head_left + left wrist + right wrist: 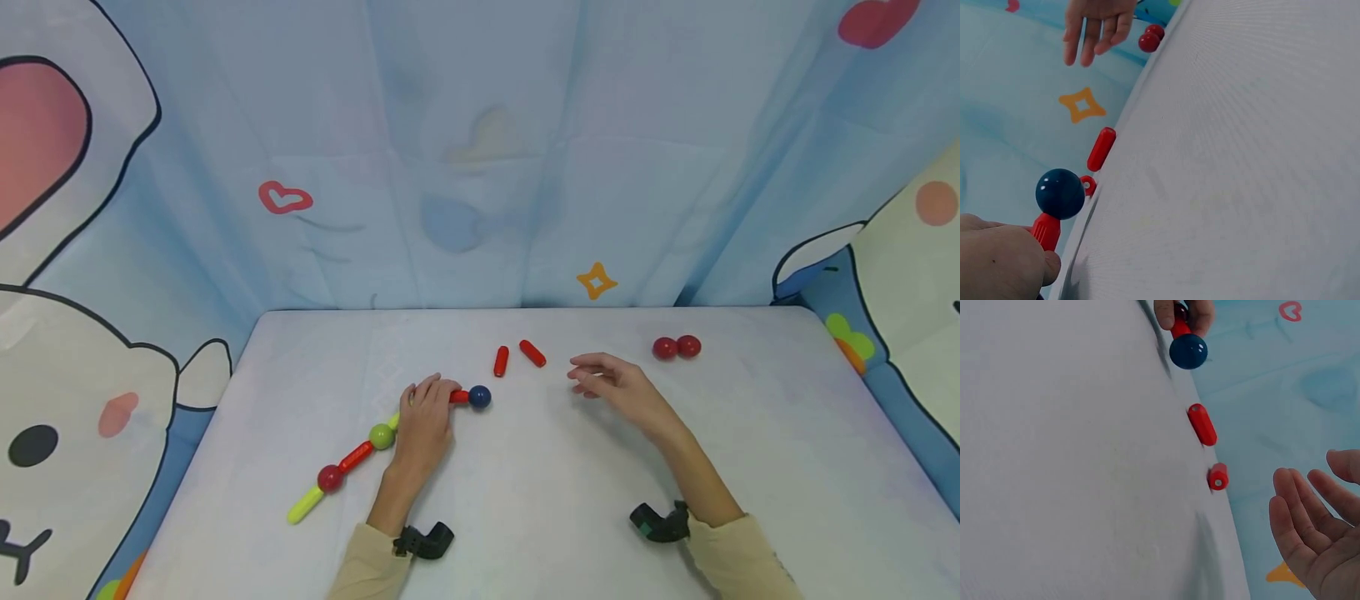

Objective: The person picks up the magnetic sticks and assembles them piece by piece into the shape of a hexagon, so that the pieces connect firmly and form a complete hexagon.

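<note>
My left hand [426, 421] grips a chain of rods and balls on the white table. From under its fingers a red rod [459, 397] sticks out, with a blue ball [480, 397] on its end. Down and left runs the rest of the chain: a green ball [382, 436], another red rod [356, 457], a red ball [330, 478] and a yellow-green rod [305, 505]. The hand hides the chain's middle. Held above the table, my right hand [618, 387] has loosely extended fingers and nothing in them; the right wrist view shows its bare palm [1335, 556].
Two loose red rods, an upright-looking one [501, 361] and a slanted one [532, 353], lie between the hands toward the back. Two red balls [677, 347] sit side by side at the back right. A patterned blue curtain [480, 167] hangs behind the table.
</note>
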The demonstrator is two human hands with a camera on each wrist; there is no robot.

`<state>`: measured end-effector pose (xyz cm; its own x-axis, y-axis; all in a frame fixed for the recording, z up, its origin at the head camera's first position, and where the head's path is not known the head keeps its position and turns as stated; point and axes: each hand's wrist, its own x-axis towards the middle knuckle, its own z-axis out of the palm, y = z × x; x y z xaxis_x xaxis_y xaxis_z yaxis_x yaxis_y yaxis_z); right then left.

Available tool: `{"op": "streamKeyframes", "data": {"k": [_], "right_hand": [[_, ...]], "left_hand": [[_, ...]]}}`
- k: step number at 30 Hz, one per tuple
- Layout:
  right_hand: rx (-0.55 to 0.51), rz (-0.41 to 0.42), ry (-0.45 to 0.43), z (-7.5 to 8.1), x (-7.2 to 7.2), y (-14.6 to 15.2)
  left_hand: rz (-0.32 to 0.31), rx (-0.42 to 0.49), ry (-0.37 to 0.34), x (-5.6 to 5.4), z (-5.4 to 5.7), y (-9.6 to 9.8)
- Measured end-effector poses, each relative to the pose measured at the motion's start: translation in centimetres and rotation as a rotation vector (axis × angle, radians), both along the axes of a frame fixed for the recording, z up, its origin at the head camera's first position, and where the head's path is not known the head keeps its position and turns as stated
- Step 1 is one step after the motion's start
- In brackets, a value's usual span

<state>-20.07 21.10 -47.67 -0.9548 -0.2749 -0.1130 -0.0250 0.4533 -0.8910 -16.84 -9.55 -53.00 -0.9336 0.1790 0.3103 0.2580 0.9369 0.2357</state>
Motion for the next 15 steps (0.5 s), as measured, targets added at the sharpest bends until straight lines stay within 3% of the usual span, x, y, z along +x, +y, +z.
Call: {"op": "streamKeyframes", "data": {"k": [15], "right_hand": [[-0.028, -0.124, 0.121, 1.6, -0.8, 5.4]], "left_hand": [[-0.014, 0.026, 0.058, -0.2, -0.2, -0.2]]}}
